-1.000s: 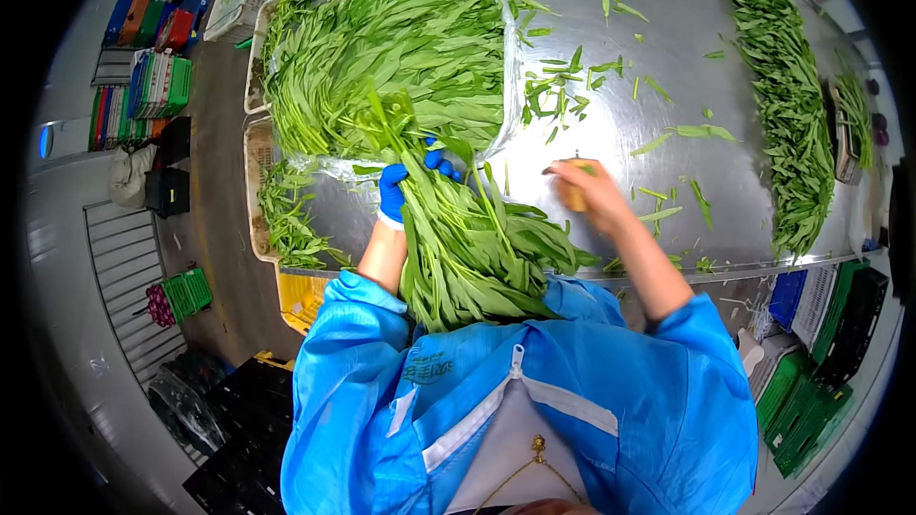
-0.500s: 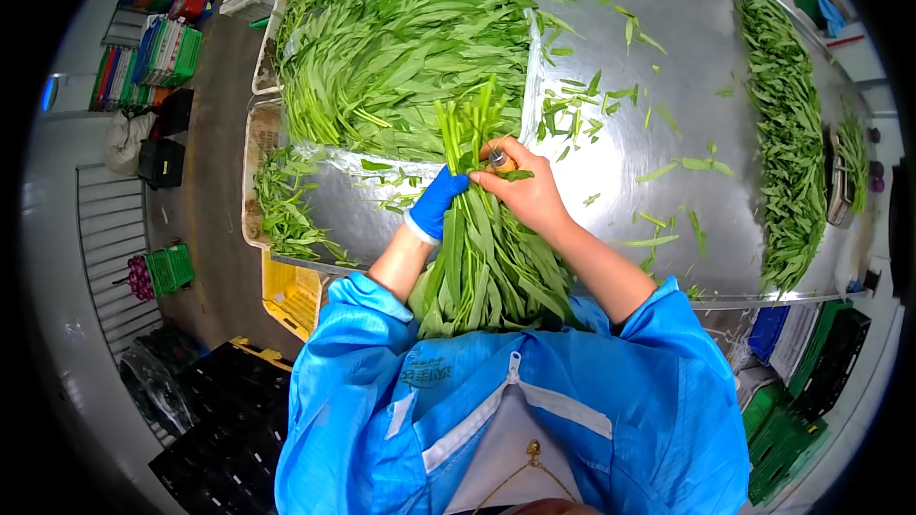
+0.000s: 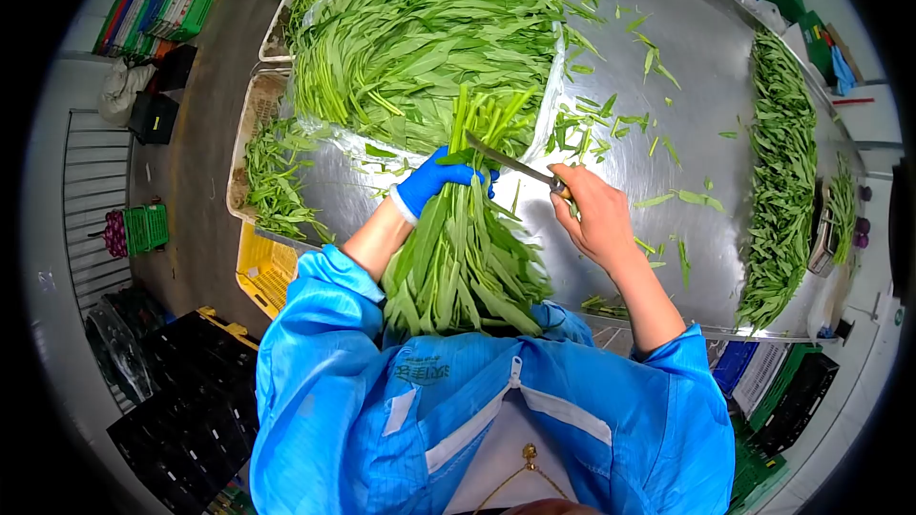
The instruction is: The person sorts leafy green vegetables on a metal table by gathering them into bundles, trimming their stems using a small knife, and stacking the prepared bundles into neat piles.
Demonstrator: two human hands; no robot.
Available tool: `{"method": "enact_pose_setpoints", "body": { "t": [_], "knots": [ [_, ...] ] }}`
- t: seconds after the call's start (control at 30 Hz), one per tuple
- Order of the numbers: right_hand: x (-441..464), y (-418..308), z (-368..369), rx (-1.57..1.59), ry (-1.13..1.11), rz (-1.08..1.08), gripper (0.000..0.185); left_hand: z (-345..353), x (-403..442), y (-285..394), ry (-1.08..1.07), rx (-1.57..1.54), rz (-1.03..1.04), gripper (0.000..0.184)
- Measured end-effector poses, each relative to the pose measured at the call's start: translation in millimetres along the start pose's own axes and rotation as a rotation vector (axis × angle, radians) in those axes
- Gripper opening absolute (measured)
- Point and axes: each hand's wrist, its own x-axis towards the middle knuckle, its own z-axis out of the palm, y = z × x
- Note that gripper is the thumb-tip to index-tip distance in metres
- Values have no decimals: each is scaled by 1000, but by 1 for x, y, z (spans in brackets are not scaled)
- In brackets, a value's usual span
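My left hand [image 3: 434, 184], in a blue glove, is wrapped round a bunch of water spinach [image 3: 468, 257]. Its cut stems point away from me and its leaves hang towards my jacket. My bare right hand [image 3: 599, 215] grips the handle of a curved knife [image 3: 520, 166]. The blade reaches left across the stems just above my gloved fingers; whether it touches them I cannot tell. Beyond the bunch lies a broad heap of water spinach [image 3: 420, 48] on a clear plastic sheet [image 3: 546, 105].
Leaf scraps [image 3: 596, 124] are scattered over the metal table [image 3: 701, 124]. A long row of greens [image 3: 782, 172] lies along the right side. Left of the table stand a dirty white crate [image 3: 246, 133] and a yellow crate [image 3: 267, 272]. Stacked black crates [image 3: 196, 420] sit lower left.
My right hand has moved right, away from the bunch, and the knife blade now shows across the stems. My left hand still holds the bunch. The view has shifted slightly.
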Motion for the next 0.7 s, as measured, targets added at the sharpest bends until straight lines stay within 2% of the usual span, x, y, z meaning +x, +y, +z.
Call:
{"method": "enact_pose_setpoints", "body": {
  "t": [0.13, 0.43, 0.53, 0.63, 0.7],
  "knots": [
    [-7, 7, 7, -52, -107, -47, 36, 14, -11, 4, -69, 45, -64, 49],
    [-18, 17, 41, -135, -113, -70, 29, 21, -20, -1, -149, 141, -109, 50],
    [-21, 14, 57, -107, -92, -40, 25, 17, -21, -16, -97, 140, -157, 47],
    [-20, 15, 75, -292, -257, 8, 22, 25, -20, -20, -26, 234, -164, 47],
    [-28, 13, 75, -161, -266, 142, 20, 19, -26, -23, 3, 228, -156, 46]
  ]
}}
